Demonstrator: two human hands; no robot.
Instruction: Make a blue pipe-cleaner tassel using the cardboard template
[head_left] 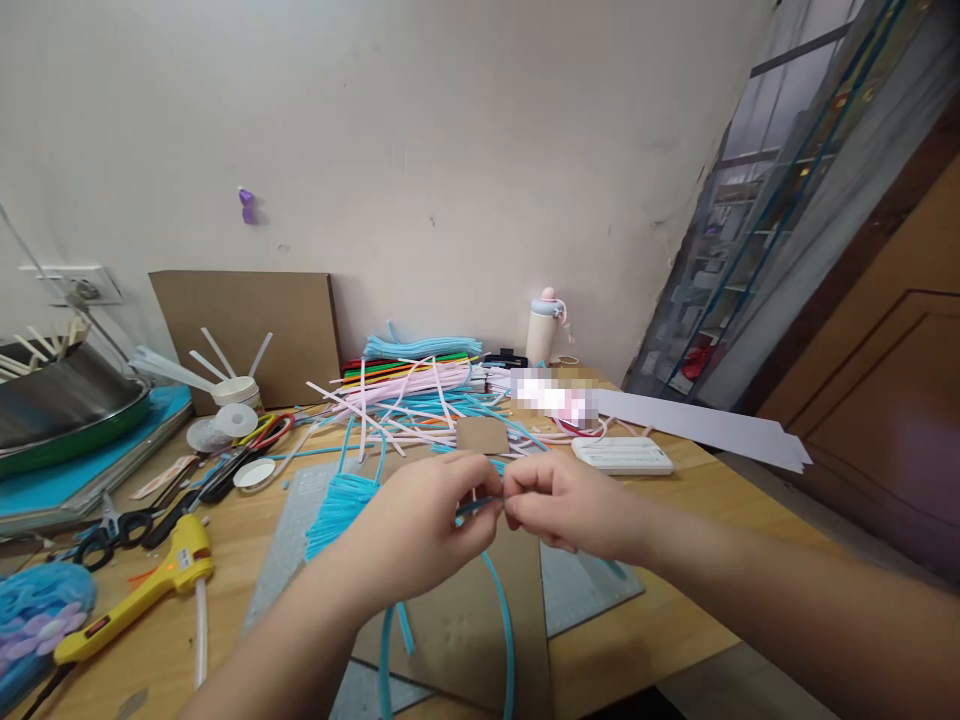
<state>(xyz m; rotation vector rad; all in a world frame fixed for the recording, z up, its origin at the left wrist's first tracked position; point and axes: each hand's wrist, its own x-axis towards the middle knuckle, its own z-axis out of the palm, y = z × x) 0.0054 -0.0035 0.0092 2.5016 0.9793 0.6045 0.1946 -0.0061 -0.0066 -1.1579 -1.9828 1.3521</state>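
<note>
My left hand (431, 515) and my right hand (559, 500) meet fingertip to fingertip above the table. Both are closed in a pinch on a thin blue pipe cleaner (478, 506). A blue strand (504, 620) curves down below my hands over a brown cardboard sheet (480, 640). Just left of my left hand lies a bundle of blue pipe cleaners (341, 508), packed side by side, with loops at its top. My fingers partly hide the ends being held. Under the cardboard lies a grey cutting mat (581, 590).
A yellow glue gun (142, 590) and black scissors (112, 530) lie at left, near a metal bowl (67, 385). Piled pipe cleaners (420, 385) lie behind my hands. A white case (622, 455), paper strips (697, 425) and a bottle (541, 330) are at right.
</note>
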